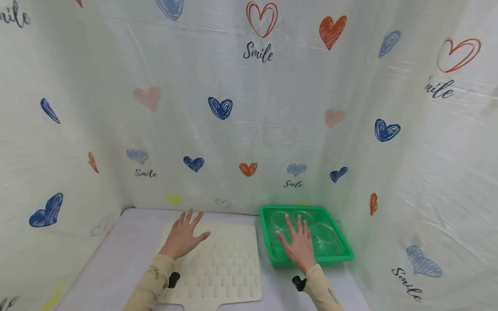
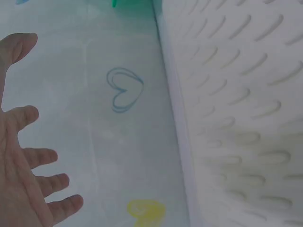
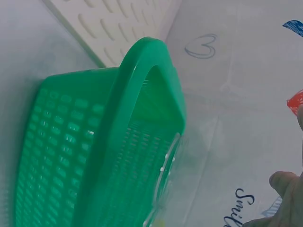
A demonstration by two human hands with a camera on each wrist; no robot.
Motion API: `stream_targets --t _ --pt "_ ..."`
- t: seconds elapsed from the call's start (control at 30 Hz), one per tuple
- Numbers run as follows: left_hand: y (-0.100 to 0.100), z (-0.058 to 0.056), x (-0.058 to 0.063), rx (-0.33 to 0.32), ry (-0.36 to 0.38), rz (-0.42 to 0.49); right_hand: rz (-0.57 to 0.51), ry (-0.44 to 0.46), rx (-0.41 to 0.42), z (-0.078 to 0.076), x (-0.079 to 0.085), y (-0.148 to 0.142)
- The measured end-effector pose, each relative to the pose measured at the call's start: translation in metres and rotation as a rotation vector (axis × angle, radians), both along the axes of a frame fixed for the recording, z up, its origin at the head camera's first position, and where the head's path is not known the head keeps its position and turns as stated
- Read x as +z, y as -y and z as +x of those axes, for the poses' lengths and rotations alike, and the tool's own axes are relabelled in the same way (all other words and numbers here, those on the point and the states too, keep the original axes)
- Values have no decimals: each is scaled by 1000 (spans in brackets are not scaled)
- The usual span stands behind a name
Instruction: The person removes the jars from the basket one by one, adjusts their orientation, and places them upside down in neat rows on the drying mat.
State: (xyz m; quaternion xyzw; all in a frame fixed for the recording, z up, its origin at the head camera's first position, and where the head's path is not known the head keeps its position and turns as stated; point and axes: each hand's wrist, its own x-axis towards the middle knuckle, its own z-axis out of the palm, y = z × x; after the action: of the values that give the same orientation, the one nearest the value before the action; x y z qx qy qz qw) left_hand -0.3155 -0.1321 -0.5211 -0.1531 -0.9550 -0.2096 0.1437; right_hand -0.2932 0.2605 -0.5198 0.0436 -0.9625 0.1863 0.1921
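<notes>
My left hand [image 1: 184,237] hovers over the far left part of a cream board [image 1: 229,268], fingers spread and nothing held. The board lies flat, with rows of small elongated ridges and a handle at the near edge. In the left wrist view the spread fingers [image 2: 45,184] are well apart from the board [image 2: 255,94]. To the right, my right hand [image 1: 300,248] is spread above a green plastic basket [image 1: 265,235], also holding nothing. Inside the basket lie several clear round dish-like pieces [image 1: 326,233], partly hidden by the hand.
Both objects stand side by side on a white-covered table [image 1: 113,259], with a narrow gap between. A pale curtain [image 1: 256,142] printed with hearts encloses the back and both sides, close behind the basket. Dark straps [image 1: 173,280] sit on the wrists.
</notes>
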Motion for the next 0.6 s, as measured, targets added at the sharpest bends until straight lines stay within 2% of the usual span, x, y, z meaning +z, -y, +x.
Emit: stream_targets --t 0.13,0.27,0.43,0.5,0.6 --pt "-23 -7 5 -60 45 18 -36 46 -23 -2 -1 1" --pt "-54 -18 9 -139 82 42 -101 87 -36 -4 -2 4" --pt "-86 -27 12 -216 95 26 -166 101 -6 -8 -9 15" --pt "-86 -24 13 -199 111 -4 -205 110 5 -15 -10 23" --pt "-63 -5 11 -110 158 -49 -301 159 30 -33 -7 34"
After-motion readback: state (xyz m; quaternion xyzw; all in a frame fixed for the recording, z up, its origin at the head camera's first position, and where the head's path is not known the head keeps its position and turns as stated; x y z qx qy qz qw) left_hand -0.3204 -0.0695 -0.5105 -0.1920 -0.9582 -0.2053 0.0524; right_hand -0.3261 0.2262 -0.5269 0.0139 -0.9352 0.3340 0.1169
